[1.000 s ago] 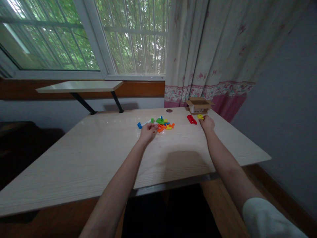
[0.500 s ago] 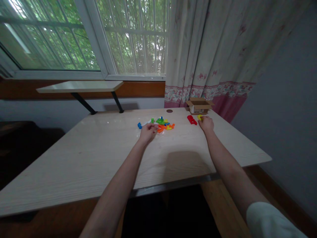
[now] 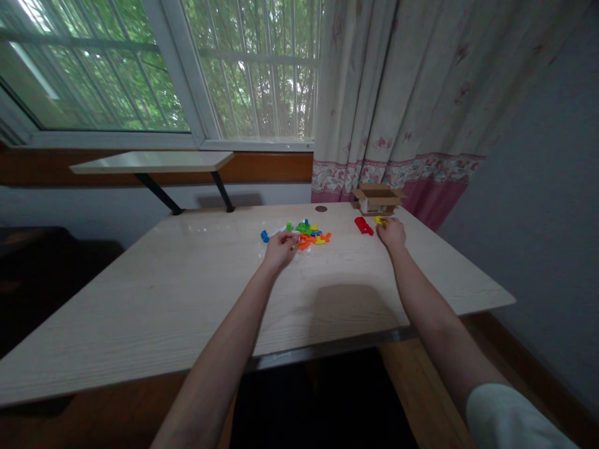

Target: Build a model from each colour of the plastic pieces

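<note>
My left hand [image 3: 281, 251] rests curled at the near edge of a pile of small plastic building blocks [image 3: 306, 234] in green, orange, blue and yellow. Its fingertips are at a white block [image 3: 277, 231] joined to a blue one, but I cannot tell if they grip it. My right hand [image 3: 391, 234] is farther right, with a small yellow block [image 3: 379, 220] at its fingertips. Just left of that hand lies a red block [image 3: 364, 226]. A small open cardboard box [image 3: 378, 201] stands behind my right hand, near the table's far edge.
All this lies on a pale wood-grain table [image 3: 178, 299] with a round dark grommet [image 3: 321, 209] near its far edge. Beyond stand a white shelf on black legs [image 3: 152, 162], a barred window and a floral curtain [image 3: 397, 100]. A grey wall is at right.
The view has shifted slightly. Both hands stay almost where they were, and the blocks have not visibly moved.
</note>
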`<action>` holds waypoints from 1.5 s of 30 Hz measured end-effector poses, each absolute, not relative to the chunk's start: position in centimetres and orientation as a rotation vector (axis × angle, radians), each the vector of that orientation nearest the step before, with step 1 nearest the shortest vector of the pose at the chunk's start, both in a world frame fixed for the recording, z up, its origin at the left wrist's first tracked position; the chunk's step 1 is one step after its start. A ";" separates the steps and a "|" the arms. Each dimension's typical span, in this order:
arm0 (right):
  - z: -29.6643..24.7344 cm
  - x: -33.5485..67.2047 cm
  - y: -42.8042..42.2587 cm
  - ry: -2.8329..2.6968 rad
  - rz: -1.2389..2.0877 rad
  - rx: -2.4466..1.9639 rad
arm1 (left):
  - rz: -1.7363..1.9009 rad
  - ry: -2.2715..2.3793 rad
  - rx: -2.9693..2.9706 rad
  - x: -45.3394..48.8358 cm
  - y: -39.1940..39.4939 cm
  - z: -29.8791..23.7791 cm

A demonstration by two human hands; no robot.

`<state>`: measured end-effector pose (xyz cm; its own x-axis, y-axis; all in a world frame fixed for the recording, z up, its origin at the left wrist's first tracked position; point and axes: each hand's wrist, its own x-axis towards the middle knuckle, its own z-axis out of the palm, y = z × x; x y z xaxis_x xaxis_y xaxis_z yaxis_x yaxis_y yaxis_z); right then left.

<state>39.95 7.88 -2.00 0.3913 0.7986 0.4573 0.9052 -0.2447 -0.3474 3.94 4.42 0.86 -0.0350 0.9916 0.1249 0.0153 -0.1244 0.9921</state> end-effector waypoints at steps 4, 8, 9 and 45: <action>-0.9 39.0 7.5 -1.471 -0.304 -1.913 | 1.319 1.200 1.298 3.9 4.3 1.0; 0.6 35.4 6.6 -1.672 -0.344 -1.616 | 1.324 1.223 1.316 3.8 4.1 1.3; 0.9 34.0 6.3 -1.723 -0.347 -1.535 | 1.329 1.232 1.315 3.8 4.1 1.4; 0.1 22.6 3.7 -1.068 1.458 -0.765 | 1.347 0.998 1.231 4.7 3.3 2.1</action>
<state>22.63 3.69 0.12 -0.1720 0.9797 0.1028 -0.3934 0.0274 -0.9189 4.66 3.25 2.15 0.0337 0.9880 0.1505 -0.1429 -0.1443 0.9792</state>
